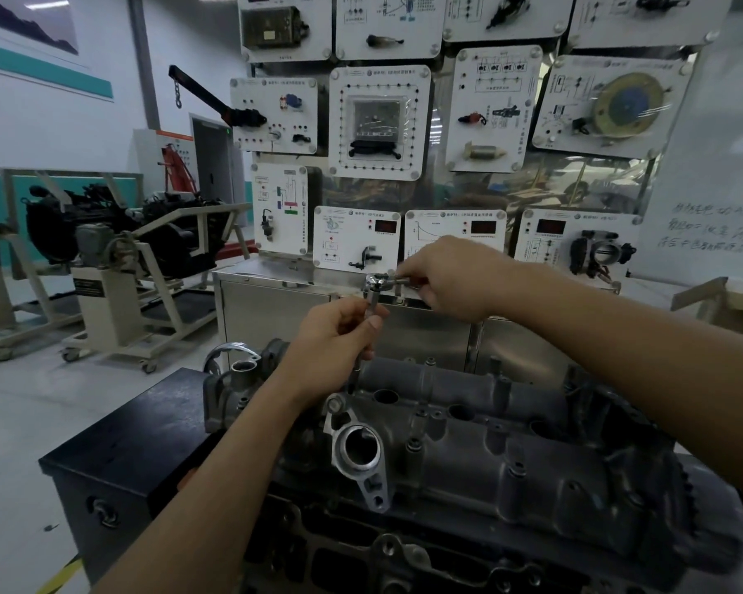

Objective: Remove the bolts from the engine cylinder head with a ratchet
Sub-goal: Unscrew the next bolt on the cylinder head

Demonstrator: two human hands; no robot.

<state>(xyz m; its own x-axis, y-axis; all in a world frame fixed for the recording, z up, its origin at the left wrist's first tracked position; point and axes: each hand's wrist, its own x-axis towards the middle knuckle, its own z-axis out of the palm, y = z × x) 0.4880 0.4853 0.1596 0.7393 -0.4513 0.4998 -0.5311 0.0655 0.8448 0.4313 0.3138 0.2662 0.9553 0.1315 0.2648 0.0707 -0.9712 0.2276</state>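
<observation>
Where a wall of white display panels (378, 122) backs the workshop and an engine on a wheeled stand (116, 233) sits left, a grimy grey cylinder head (511, 443) lies on a black bench (116, 443), bolts (413, 444) standing in it. Over its left end the ratchet (376, 284) stands upright: the left hand (335, 340) curls its fingers round the shaft, and the right hand (451, 276) grips the handle.

Ratchet (377, 284) handle: hidden inside right grip (451, 279). Extension bar (372, 301): middle covered by left grip (339, 336); tip too dark to tell. Cylinder head (490, 448): near side cut off by lower edge.
</observation>
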